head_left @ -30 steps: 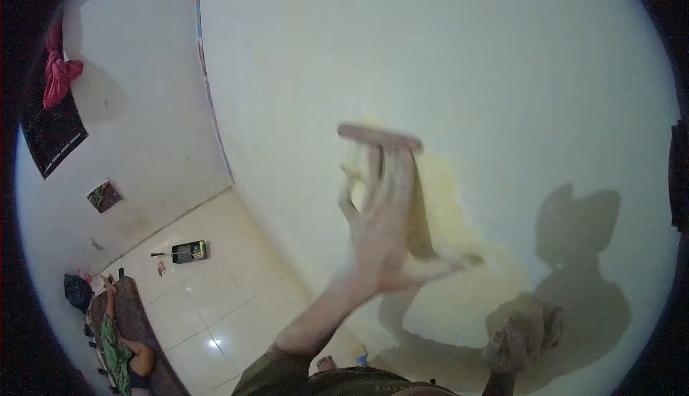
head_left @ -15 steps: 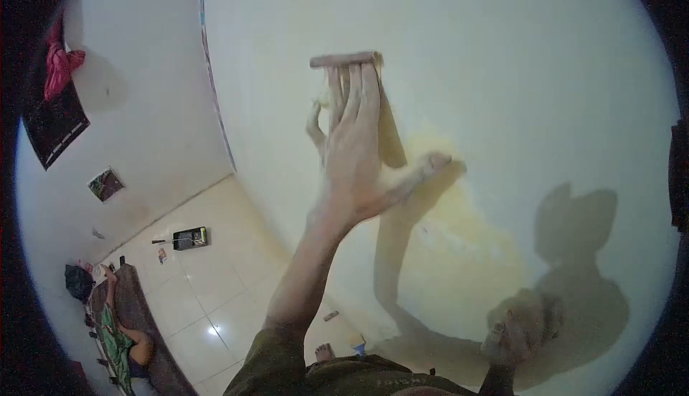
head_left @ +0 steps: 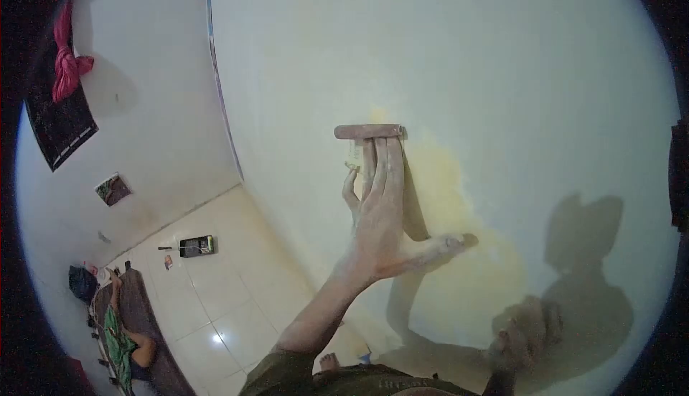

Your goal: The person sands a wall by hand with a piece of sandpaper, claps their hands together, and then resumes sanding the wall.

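Observation:
My left hand (head_left: 384,209) lies nearly flat against the pale wall, palm toward it. Its fingers point up and its thumb sticks out to the right. Under the fingers it holds a sanding pad, whose brownish rolled edge (head_left: 369,132) shows above the fingertips. Right beside this hand, a yellowish patch (head_left: 441,180) marks the wall. At the lower right, my right hand (head_left: 518,335) is close to the wall with its fingers curled; whatever it holds, if anything, is hidden.
A black paint tray (head_left: 197,246) with a roller is on the tiled floor. At the lower left, a person (head_left: 142,349) lies on a brown mat (head_left: 154,324). Pink cloth (head_left: 68,66) hangs on the left wall. A brush (head_left: 364,358) shows near my foot.
My left hand and the pad have moved down the wall and slightly right in view. My right hand stays near the same place, its fingers still curled.

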A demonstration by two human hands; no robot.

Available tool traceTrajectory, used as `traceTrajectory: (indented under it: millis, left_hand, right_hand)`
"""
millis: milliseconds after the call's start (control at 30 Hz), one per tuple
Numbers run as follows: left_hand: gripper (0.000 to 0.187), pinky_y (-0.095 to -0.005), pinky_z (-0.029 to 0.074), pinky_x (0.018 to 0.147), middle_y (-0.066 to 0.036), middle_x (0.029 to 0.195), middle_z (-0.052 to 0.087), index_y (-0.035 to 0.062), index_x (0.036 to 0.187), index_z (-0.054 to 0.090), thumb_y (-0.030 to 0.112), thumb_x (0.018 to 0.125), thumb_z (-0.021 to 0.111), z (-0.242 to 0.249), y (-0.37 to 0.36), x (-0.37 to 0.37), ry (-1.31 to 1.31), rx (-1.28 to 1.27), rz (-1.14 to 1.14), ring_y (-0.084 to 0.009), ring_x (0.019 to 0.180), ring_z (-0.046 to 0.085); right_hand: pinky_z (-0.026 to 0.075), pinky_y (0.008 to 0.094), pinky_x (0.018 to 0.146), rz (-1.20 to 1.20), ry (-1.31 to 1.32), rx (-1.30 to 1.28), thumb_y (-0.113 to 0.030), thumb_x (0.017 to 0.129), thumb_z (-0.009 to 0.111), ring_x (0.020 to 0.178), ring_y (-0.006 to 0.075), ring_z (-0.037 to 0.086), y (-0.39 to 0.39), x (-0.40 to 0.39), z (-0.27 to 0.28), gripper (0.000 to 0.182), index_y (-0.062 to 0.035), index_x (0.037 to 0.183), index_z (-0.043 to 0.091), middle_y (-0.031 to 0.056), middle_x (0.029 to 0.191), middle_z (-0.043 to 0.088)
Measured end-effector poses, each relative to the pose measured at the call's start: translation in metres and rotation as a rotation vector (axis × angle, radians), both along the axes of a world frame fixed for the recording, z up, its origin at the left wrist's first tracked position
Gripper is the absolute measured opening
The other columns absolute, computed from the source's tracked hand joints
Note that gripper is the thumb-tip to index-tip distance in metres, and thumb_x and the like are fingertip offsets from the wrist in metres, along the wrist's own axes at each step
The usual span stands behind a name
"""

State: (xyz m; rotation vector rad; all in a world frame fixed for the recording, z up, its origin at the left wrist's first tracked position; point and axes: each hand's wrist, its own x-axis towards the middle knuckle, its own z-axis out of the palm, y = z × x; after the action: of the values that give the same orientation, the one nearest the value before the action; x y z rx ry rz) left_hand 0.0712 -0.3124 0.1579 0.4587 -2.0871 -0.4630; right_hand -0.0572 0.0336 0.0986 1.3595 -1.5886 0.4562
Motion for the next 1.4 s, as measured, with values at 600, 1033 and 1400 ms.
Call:
traceTrajectory:
  millis: [600, 1033, 1400]
  left_hand:
    - [0.159, -0.08, 0.012, 0.112, -0.039, 0.165, 0.01, -0.0162, 0.158, -0.001, 0.085, 0.062, 0.075, 0.019, 0.018, -0.004, 0.065, 0.078, -0.094, -0.0556, 0.156, -0.002]
    - [0.159, -0.0627, 0.007, 0.125, -0.038, 0.167, 0.006, -0.0152, 0.159, -0.003, 0.082, 0.062, 0.079, 0.009, 0.041, 0.002, -0.173, 0.007, -0.057, -0.0486, 0.158, -0.002]
    - [0.154, -0.0644, 0.007, 0.123, -0.033, 0.169, 0.013, -0.0058, 0.164, 0.005, 0.082, 0.061, 0.079, 0.021, 0.027, 0.008, -0.041, -0.036, 0.02, -0.0408, 0.16, 0.013]
  right_hand:
    - [0.04, 0.0642, 0.104, -0.19, 0.093, 0.02, -0.037, 0.1, 0.054, 0.128, 0.0445, 0.055, 0.003, 0.009, 0.001, 0.031, -0.019, 0.121, 0.068, 0.0182, 0.129, 0.066]
    - [0.044, 0.0609, 0.1, -0.159, 0.151, 0.001, -0.042, 0.097, 0.056, 0.115, 0.0389, 0.061, 0.005, -0.005, -0.005, 0.028, -0.0245, 0.113, 0.069, 0.0128, 0.114, 0.07]
    - [0.042, 0.0636, 0.103, -0.094, 0.131, 0.113, -0.033, 0.1, 0.051, 0.119, 0.041, 0.061, 0.003, 0.008, 0.019, 0.027, -0.0201, 0.115, 0.07, 0.0129, 0.122, 0.07]
